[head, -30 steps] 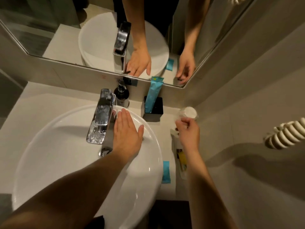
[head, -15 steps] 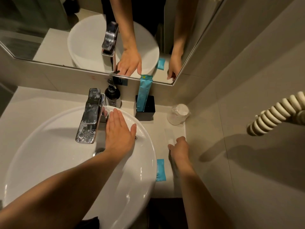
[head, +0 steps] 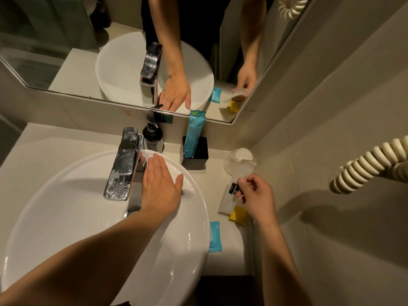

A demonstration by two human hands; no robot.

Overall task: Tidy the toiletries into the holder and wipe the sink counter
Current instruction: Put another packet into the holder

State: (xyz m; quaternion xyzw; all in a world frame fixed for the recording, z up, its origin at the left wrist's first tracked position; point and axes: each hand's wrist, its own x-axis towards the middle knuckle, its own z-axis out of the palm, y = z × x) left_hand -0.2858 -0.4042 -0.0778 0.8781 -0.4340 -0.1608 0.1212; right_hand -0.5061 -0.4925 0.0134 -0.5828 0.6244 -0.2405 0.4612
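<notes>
Her left hand (head: 162,184) rests flat and empty on the basin (head: 66,217) for balance, while the right hand (head: 257,195) pinches a clear packet (head: 239,173) just right of the black holder (head: 195,154), likely its destination.

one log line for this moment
left hand: flat on sink rim | right hand: lifting clear packet | holder: blue tube inside

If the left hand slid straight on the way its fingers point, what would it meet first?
The left hand lies flat on the sink rim, fingers pointing at the back wall. Straight on, it would probably meet the soap bottle first; the faucet sits just left of that line.
</notes>
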